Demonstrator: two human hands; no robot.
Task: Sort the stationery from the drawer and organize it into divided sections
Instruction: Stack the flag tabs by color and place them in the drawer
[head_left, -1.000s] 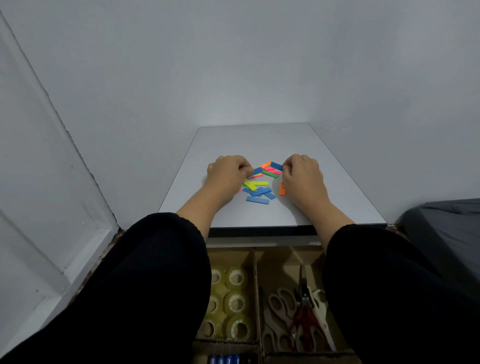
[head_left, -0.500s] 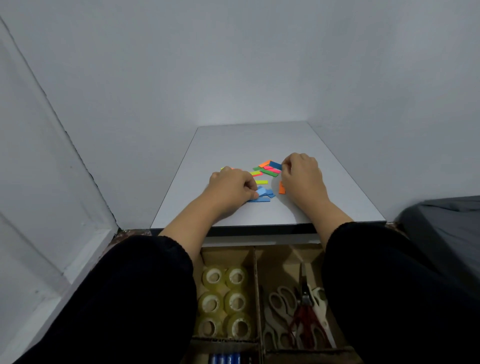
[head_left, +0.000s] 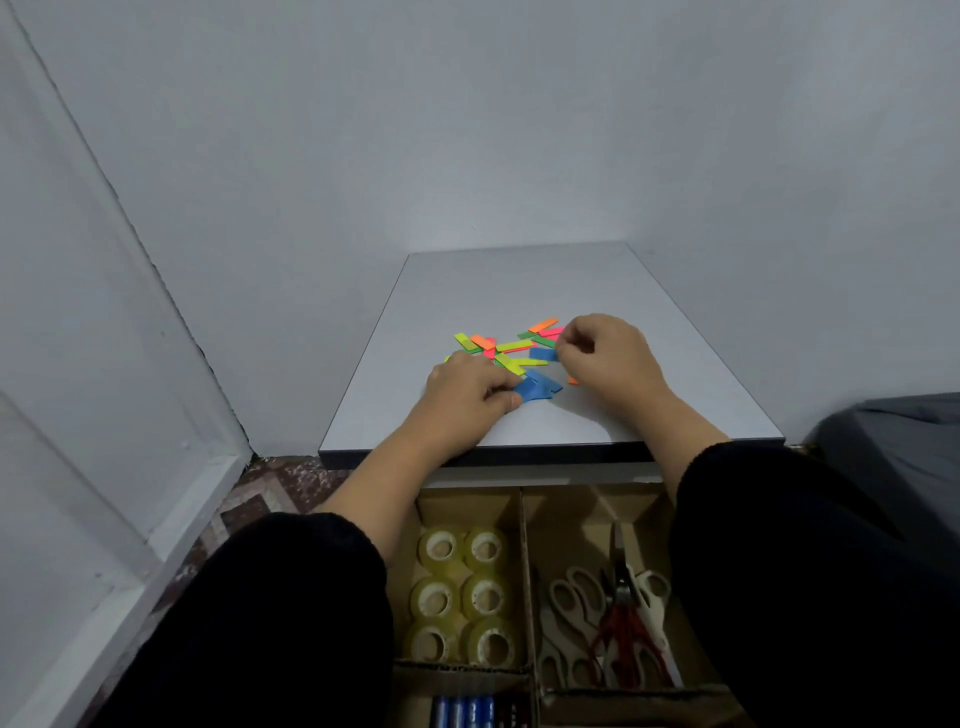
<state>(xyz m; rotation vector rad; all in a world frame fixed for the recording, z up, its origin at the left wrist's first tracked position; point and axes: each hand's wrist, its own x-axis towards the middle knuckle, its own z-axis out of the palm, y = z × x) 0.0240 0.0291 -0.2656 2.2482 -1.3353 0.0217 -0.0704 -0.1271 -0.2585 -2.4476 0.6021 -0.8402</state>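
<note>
At frame centre, the left hand (head_left: 464, 385) pinches blue tabs (head_left: 537, 388). The right hand (head_left: 609, 360), fingers curled, pinches another blue tab (head_left: 543, 354).

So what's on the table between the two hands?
In the head view, coloured sticky tabs lie between left hand and right hand, blue ones nearest.

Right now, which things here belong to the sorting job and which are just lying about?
Job:
coloured strips on the table
blue strips at the left hand
divided box
tape rolls
scissors

Lying about:
dark fabric, right
patterned floor
</note>
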